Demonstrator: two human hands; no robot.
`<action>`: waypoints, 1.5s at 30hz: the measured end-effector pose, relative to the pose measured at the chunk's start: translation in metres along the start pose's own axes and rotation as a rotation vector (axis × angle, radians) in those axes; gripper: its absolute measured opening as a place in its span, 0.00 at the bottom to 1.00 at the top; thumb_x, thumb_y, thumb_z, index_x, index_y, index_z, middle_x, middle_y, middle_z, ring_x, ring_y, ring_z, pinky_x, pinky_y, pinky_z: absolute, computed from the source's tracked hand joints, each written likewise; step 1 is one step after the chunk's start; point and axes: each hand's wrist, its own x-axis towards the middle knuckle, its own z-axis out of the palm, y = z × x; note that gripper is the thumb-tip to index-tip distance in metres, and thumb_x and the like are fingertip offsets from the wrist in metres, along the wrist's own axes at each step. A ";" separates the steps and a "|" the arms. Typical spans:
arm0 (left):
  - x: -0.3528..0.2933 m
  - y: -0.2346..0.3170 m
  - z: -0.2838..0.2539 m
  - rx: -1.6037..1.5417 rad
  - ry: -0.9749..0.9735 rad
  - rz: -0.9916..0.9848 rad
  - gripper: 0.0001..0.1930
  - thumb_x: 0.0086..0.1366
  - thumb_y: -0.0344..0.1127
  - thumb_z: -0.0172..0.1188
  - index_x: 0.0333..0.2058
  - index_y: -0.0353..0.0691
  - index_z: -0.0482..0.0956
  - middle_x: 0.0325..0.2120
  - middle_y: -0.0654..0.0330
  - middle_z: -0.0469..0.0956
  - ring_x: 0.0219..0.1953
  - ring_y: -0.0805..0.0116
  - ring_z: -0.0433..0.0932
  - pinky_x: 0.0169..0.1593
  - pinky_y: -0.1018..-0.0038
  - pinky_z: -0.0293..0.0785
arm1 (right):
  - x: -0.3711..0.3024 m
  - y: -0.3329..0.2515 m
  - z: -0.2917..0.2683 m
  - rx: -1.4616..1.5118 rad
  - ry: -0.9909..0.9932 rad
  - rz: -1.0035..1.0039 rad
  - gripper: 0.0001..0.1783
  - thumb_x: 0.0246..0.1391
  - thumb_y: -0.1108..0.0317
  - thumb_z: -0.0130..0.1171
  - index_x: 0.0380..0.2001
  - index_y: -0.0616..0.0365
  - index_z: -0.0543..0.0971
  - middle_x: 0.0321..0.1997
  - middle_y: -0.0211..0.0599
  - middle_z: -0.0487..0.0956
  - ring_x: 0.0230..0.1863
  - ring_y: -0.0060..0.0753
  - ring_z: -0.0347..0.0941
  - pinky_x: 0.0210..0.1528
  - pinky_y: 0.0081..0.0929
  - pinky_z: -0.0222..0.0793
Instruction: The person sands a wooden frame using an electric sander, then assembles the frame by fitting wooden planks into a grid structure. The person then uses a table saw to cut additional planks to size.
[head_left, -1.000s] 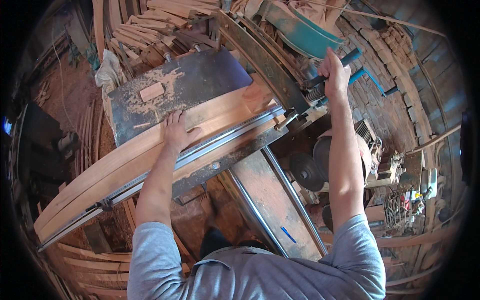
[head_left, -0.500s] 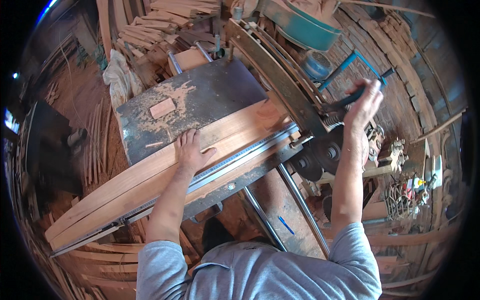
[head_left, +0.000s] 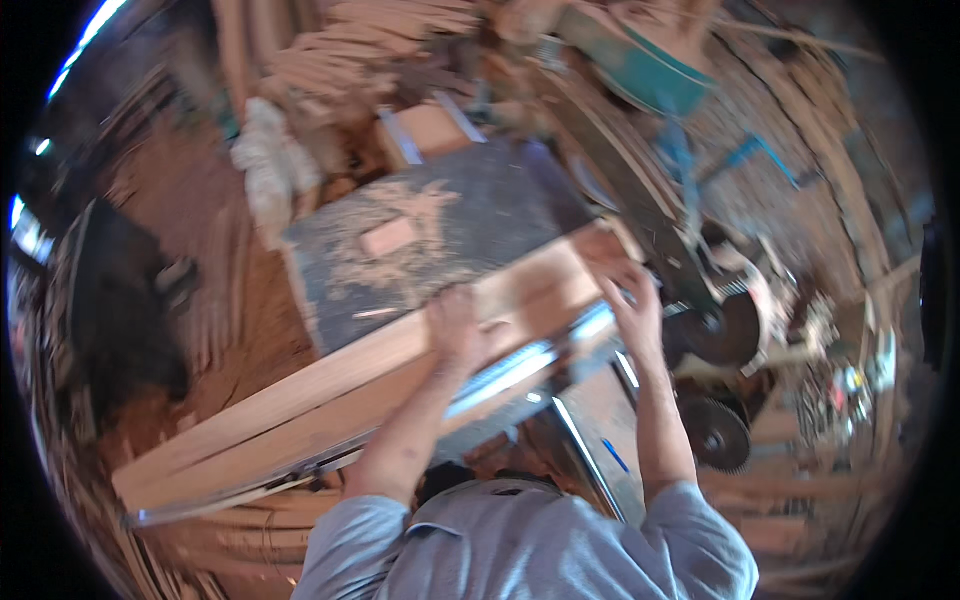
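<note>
Long pale wooden boards [head_left: 300,405] lie side by side, slanting across a dark machine table [head_left: 460,225] from lower left to upper right. My left hand [head_left: 460,330] lies on top of them near the middle, palm down, thumb held apart. At their right end is my right hand [head_left: 632,305], fingers spread and bent over the wood, slightly blurred. A metal fence with a ruler [head_left: 500,378] runs along their near side. Beyond my right hand, the blue crank handle [head_left: 760,152] stands with no hand on it.
Round toothed saw blades [head_left: 715,435] sit right of the table. A small wood block [head_left: 388,238] lies amid sawdust on the table. Steel rails [head_left: 585,455] and a blue pen [head_left: 615,456] are nearer me. Stacked wood strips [head_left: 375,45] lie behind.
My right hand has let go of the crank handle and come down to the boards' right end. My left hand stays on the boards. The whole view has shifted.
</note>
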 end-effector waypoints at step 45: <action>-0.098 -0.278 -0.200 -0.132 -0.770 -0.348 0.31 0.47 0.57 0.77 0.39 0.36 0.84 0.34 0.45 0.86 0.40 0.50 0.87 0.45 0.62 0.81 | -0.051 0.015 0.111 -0.913 -0.433 -0.202 0.35 0.52 0.46 0.74 0.46 0.71 0.82 0.56 0.52 0.79 0.61 0.53 0.75 0.63 0.45 0.74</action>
